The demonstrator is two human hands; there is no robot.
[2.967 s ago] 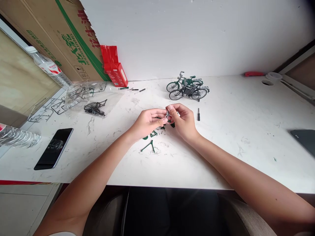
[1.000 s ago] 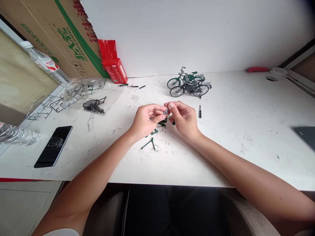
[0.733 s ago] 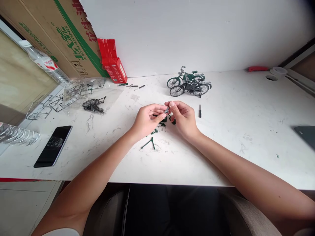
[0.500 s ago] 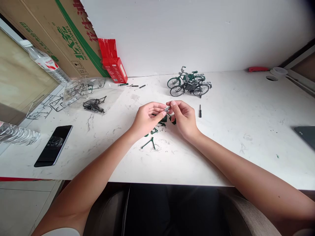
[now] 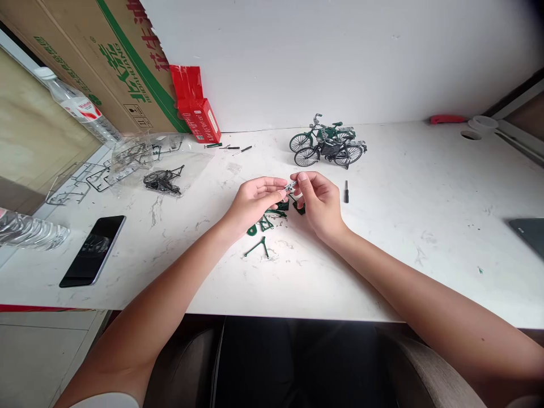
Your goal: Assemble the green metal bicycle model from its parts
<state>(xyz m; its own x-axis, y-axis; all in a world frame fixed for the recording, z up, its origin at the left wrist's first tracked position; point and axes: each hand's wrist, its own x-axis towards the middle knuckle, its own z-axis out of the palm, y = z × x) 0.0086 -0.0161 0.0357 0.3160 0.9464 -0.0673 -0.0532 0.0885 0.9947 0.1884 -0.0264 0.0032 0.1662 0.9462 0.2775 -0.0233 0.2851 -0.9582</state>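
Observation:
Between my two hands is a small silver model part [image 5: 290, 186], pinched at its left end by the thumb and fingers of my left hand [image 5: 256, 204]. At its other end, the thumb and forefinger of my right hand [image 5: 318, 203] close on it. Fingers cover much of the part, so its exact kind does not show. On the table below lie several dark green model pieces, among them a forked piece [image 5: 258, 247], a small frame-like piece [image 5: 266, 223] and a rounded piece [image 5: 252, 230] by my left wrist.
Two assembled model bicycles [image 5: 327, 144] stand behind my hands. A small screwdriver [image 5: 347, 192] lies to the right. Leftward are a phone [image 5: 92, 251], bagged black parts [image 5: 163, 181], plastic bottles and a red box [image 5: 199, 119]. A cardboard box [image 5: 106, 62] leans behind them.
The silver part has turned and shows more between my fingertips. My left hand has shifted slightly, uncovering more of the green pieces below.

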